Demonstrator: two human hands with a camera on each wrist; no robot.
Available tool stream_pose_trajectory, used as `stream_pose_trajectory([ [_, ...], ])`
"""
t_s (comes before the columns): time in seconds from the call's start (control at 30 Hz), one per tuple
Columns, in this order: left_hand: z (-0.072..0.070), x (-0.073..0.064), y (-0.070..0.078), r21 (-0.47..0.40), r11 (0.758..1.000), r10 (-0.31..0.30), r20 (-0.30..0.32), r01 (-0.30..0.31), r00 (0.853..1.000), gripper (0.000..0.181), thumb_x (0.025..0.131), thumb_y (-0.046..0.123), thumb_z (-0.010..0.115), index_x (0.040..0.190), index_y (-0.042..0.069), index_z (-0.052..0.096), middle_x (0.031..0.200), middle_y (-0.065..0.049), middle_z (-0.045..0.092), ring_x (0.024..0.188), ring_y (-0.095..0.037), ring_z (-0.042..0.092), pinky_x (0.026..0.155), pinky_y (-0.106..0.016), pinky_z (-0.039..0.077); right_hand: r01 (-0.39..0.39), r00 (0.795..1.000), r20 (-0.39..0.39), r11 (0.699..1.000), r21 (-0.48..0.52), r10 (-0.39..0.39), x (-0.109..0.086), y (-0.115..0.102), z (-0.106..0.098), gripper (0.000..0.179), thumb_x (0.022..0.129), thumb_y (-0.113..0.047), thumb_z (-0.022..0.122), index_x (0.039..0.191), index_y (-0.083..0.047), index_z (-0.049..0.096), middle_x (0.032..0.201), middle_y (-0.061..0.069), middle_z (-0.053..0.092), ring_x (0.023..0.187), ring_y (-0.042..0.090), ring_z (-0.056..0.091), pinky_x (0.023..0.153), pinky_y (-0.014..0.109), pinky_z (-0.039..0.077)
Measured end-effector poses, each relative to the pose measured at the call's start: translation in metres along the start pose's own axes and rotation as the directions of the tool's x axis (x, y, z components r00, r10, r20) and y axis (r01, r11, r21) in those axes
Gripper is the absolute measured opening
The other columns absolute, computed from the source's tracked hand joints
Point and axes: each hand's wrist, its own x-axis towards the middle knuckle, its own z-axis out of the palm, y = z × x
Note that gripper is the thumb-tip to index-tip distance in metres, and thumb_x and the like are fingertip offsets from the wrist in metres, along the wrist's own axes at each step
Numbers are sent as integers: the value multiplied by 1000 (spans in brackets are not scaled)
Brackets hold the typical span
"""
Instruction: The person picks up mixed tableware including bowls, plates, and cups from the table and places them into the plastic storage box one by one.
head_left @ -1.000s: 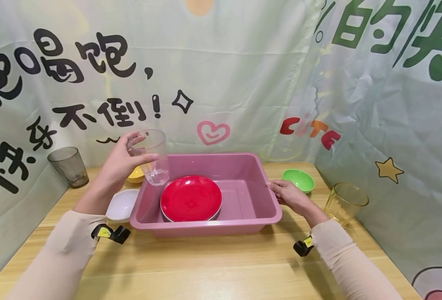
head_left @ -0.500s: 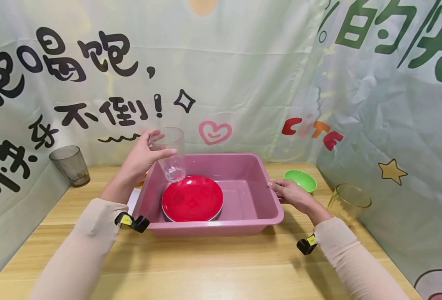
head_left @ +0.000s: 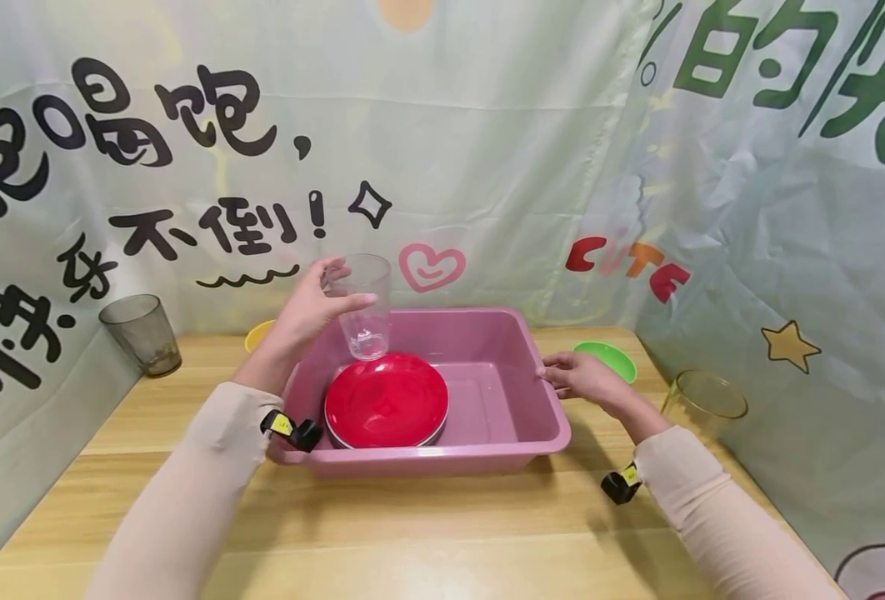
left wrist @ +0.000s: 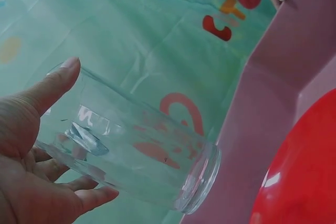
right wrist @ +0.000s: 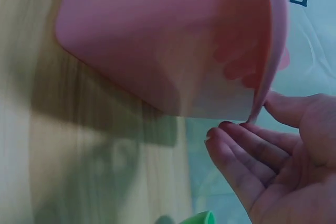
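Cream sleeves [head_left: 180, 500]: nearest to us, both reaching in from the bottom edge, each with a black wrist camera [head_left: 292, 429] strapped at the cuff.
Wooden table [head_left: 427, 533]: pale, long-grained, running back from between the forearms to the cloth.
Pink basin [head_left: 442, 462]: on the table, mid-scene, its long side towards us.
Red plate [head_left: 386, 396]: lies flat in the basin's left half; we see a pale edge just beneath it.
Right hand [head_left: 581, 379]: pinches the basin's right rim, thumb on one face, fingers on the other, as we see at the right wrist.
Left hand [head_left: 312, 304]: grasps the clear glass near its mouth, thumb on one side, fingers opposite.
Clear glass [head_left: 370, 325]: held mouth up, over the left part of the basin, base above the plate's far edge; we cannot judge its exact height.
Amber glass [head_left: 705, 400]: on the table, just beside the right wrist.
Green bowl [head_left: 612, 358]: behind the right hand, at the table's far right.
Yellow item [head_left: 258, 335]: we catch only a sliver beyond the left forearm.
Smoky glass [head_left: 142, 333]: far left corner.
Printed cloth [head_left: 487, 158]: backs everything we list, with dark lettering and a pink heart.
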Motion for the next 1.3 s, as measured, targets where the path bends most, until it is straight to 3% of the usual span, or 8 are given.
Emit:
stream_pose_trajectory([
  [0.23, 13, 14, -5, 24, 1000, 4, 23, -5, 1000, 93, 79, 28, 83, 152, 11, 27, 148, -11, 41, 130, -31, 43, 105, -45, 40, 18, 1000, 20, 990, -137, -15, 4, -15, -6, 54, 99, -18, 59, 138, 15, 41, 132, 33, 52, 115, 38, 58, 93, 49, 51],
  [0.6, 30, 33, -10, 72, 997, 22, 31, -24, 999, 94, 79, 32, 83, 152, 9, 29, 146, -11, 45, 127, -30, 46, 103, -46, 43, 30, 998, -47, 987, -157, -38, 8, -47, -19, 55, 99, -18, 60, 141, 12, 41, 136, 32, 49, 118, 41, 56, 91, 45, 52],
  [0.83, 42, 41, -12, 34, 999, 17, 42, -18, 999, 92, 80, 30, 82, 152, 9, 29, 148, -12, 43, 130, -30, 44, 103, -45, 43, 69, 996, -46, 985, -158, -77, 15, -65, -20, 55, 97, -20, 62, 141, 9, 43, 136, 28, 51, 118, 40, 56, 92, 44, 52],
  [1.17, 54, 52, -16, 25, 999, 29, 57, -31, 998, 92, 79, 31, 82, 152, 12, 30, 149, -11, 41, 130, -29, 44, 101, -45, 45, 85, 994, -65, 996, -29, -87, 36, -88, 0, 52, 96, -25, 65, 139, -1, 50, 133, 18, 57, 110, 31, 62, 96, 48, 49],
  [1.3, 62, 56, -18, 49, 998, 30, 64, -33, 998, 94, 78, 34, 82, 153, 12, 29, 151, -11, 38, 134, -29, 39, 105, -45, 41, 113, 992, -69, 992, 58, -109, 44, -91, 9, 50, 96, -21, 65, 138, 1, 50, 135, 19, 55, 116, 32, 58, 98, 47, 48],
])
